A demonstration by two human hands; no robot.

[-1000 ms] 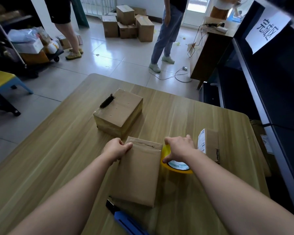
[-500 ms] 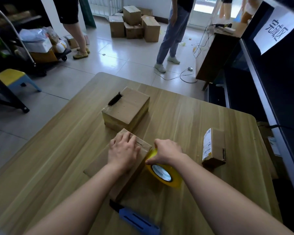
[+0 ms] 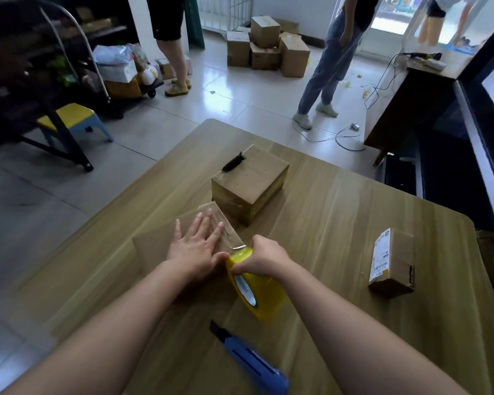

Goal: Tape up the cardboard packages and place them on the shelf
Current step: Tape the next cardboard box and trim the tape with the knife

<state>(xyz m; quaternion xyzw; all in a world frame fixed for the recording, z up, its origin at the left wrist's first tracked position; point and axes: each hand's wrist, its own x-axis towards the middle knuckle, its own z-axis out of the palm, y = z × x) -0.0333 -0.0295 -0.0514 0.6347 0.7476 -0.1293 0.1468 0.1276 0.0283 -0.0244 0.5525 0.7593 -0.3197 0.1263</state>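
Your wooden table (image 3: 340, 223) carries three cardboard packages. The biggest, a squat brown box (image 3: 250, 186), sits closed near the middle with a small black object (image 3: 234, 163) lying on its far top edge. Just in front of it lies the flat package (image 3: 154, 246), plain brown, with a glossy strip of clear tape (image 3: 226, 232) across its right end. Your left hand (image 3: 196, 249) presses on it, fingers straight and spread. A small labelled box (image 3: 394, 260) stands closed, well apart to the right. Your right hand (image 3: 264, 259) grips the yellow tape roll (image 3: 257, 292), tilted on edge beside the flat package. A blue utility knife (image 3: 251, 363) lies nearest you.
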